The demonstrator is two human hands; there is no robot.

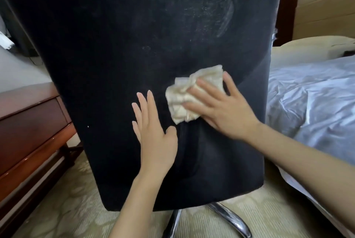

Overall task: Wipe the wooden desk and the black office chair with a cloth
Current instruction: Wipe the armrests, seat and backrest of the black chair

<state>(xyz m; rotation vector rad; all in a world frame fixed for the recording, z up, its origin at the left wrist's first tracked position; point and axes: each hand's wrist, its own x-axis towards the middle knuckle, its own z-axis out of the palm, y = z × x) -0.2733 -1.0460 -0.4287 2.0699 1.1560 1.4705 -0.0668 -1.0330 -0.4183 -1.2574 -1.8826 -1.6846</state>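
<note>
**Head camera, close range**

A single wide-angle view from the person's head faces forward and down. The chair (115,64) back is very near and fills most of the picture, desk (28,122) at left, bed (317,93) at right.

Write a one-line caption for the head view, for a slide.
Right hand presses a cream cloth against the back of the black office chair while the open left hand rests beside it.

Black chair (134,45) on patterned carpet (76,209)
</note>
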